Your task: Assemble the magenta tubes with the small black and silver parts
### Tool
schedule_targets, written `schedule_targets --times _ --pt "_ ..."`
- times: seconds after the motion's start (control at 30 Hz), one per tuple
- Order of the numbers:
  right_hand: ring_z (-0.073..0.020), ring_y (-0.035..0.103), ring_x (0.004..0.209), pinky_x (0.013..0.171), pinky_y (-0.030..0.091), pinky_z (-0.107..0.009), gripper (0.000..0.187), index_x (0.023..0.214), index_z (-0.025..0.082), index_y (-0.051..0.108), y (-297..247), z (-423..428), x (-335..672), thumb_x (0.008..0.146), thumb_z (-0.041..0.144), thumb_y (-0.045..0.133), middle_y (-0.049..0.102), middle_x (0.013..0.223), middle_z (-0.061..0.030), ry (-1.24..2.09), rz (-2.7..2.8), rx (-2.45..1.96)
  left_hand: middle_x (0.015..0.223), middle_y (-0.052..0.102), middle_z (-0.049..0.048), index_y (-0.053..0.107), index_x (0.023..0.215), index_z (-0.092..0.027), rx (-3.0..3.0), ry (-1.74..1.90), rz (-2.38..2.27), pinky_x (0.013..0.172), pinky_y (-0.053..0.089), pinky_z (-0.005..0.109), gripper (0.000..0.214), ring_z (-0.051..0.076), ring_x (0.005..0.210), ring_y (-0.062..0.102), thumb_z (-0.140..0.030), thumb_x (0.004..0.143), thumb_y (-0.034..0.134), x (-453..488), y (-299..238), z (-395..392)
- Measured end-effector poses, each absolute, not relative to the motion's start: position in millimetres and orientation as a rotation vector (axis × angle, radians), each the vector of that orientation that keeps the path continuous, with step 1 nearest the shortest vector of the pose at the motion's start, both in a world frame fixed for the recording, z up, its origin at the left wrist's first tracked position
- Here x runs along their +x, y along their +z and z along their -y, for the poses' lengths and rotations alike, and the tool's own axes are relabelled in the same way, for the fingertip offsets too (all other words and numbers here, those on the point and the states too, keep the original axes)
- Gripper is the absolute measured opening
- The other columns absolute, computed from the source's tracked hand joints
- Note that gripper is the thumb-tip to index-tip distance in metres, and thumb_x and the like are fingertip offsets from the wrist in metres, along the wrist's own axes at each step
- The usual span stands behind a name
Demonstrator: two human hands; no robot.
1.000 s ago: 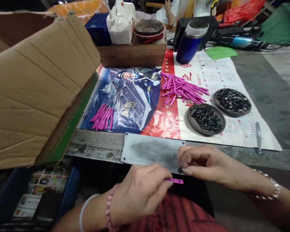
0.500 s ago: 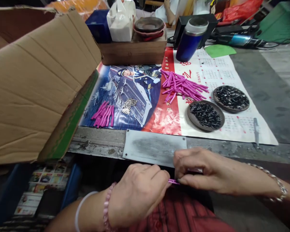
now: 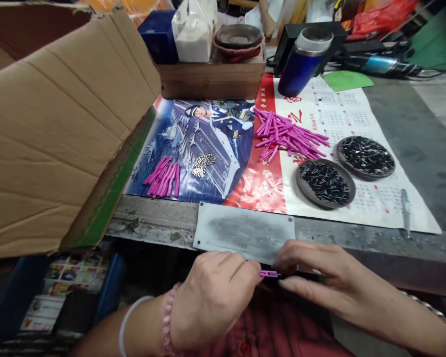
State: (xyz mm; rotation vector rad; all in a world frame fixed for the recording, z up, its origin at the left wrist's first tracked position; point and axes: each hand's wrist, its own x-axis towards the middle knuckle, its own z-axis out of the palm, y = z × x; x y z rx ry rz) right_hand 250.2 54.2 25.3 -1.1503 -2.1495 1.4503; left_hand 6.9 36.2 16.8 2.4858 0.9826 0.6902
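My left hand (image 3: 219,292) is closed around a slim pink plastic piece (image 3: 268,273); its slotted end pokes out past my fingertips. A thin dark tip shows at the end of that slot. Just to the right, my right hand (image 3: 319,282) has its thumb and forefinger parted near this end, with nothing visible between them. Behind the hands lies a grey metal plate (image 3: 245,230) at the table edge. A heap of similar pink pieces (image 3: 288,134) sits on the poster, and a smaller row of pink pieces (image 3: 163,178) lies at left.
Two round dishes hold small dark pins, one nearer (image 3: 325,183) and one farther (image 3: 366,156). Small silvery beads (image 3: 204,163) lie on the poster. A cardboard box (image 3: 59,134) stands left. Behind are a blue tumbler (image 3: 303,64), a wooden box (image 3: 211,82) and a knife-like tool (image 3: 405,210) at right.
My right thumb and forefinger have parted and drawn back from the pink piece's end. My left hand keeps its grip. The view has shifted slightly.
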Motion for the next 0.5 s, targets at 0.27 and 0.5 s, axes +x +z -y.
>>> schedule_targets --times 0.27,0.5 --pt "-0.0121 0.057 0.069 0.066 0.044 -0.021 0.021 0.085 0.021 0.058 18 -49 237 0.103 0.03 0.053 0.063 0.078 0.0012 1.434 2.109 -1.178 0.07 0.065 0.0023 0.065 0.104 -0.012 2.526 0.701 -1.002 0.058 0.045 0.032 0.015 0.019 0.061 0.06 -0.01 0.1 0.051 5 12 -33" --pt "-0.0119 0.05 0.068 0.064 0.042 -0.022 0.026 0.079 0.02 0.051 12 -49 233 0.102 0.032 0.05 0.058 0.076 0.0013 1.527 2.082 -1.234 0.074 0.07 0.005 0.065 0.106 -0.009 2.614 0.78 -1.013 0.057 0.049 0.032 0.02 0.019 0.062 0.064 -0.011 0.102 0.047 9 9 -34"
